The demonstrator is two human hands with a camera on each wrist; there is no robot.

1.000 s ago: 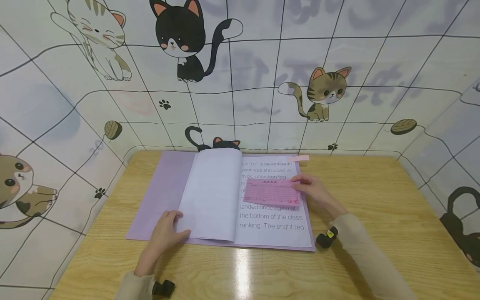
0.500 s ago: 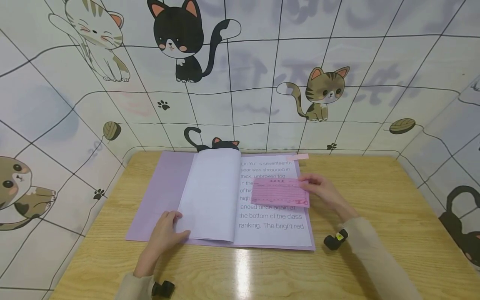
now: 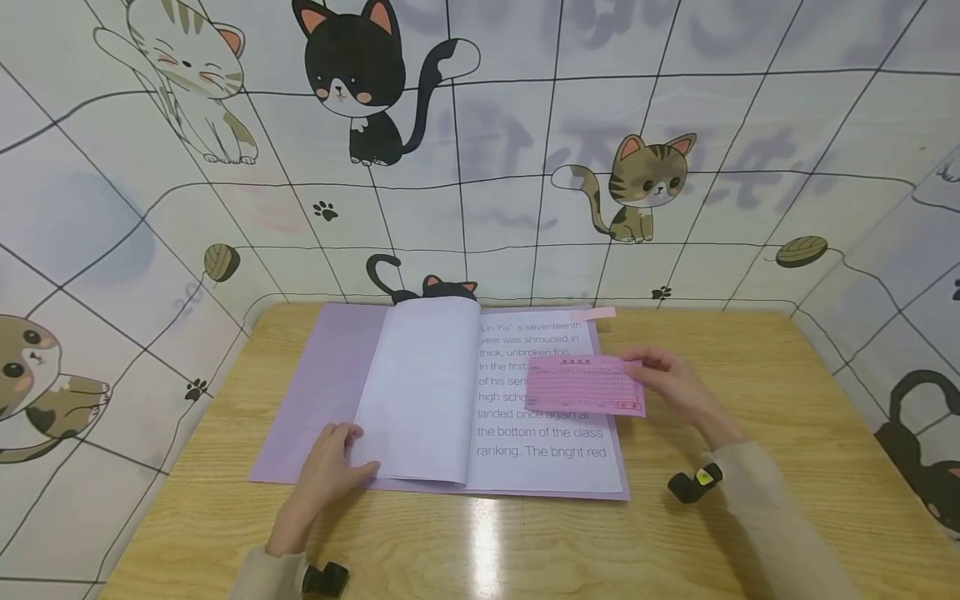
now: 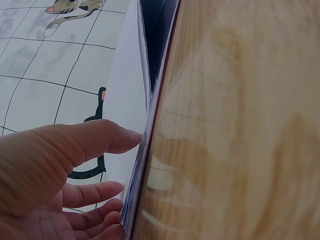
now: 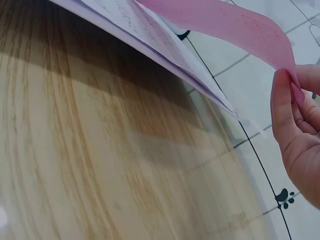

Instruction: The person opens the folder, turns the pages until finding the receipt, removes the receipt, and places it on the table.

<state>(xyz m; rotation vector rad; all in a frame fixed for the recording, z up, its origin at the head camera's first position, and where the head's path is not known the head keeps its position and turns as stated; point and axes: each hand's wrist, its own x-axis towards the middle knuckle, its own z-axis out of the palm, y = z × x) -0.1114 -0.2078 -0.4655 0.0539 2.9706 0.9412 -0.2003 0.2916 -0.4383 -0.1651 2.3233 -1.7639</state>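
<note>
A purple-covered booklet (image 3: 337, 358) lies spread on the table, with a blank left page (image 3: 420, 400) and large English print on the right page (image 3: 547, 467). Between thumb and fingers, my right hand (image 3: 678, 387) pinches the right end of a pink ruled paper slip (image 3: 585, 385), partly over the printed page. The right wrist view shows the slip (image 5: 235, 30) bending up, raised off the page. My left hand (image 3: 330, 471) rests on the lower left of the blank page; in the left wrist view its thumb (image 4: 110, 137) touches the page edges.
A pale pink tab (image 3: 596, 313) sticks out at the top right of the booklet. The wooden table (image 3: 750, 400) meets a wall covering with cartoon cats (image 3: 360, 75) at its back edge. Black wrist cameras sit on both sleeves.
My right hand has drawn the pink slip to the right, so its end now overhangs the booklet's right edge and more print shows. The left hand stays in place.
</note>
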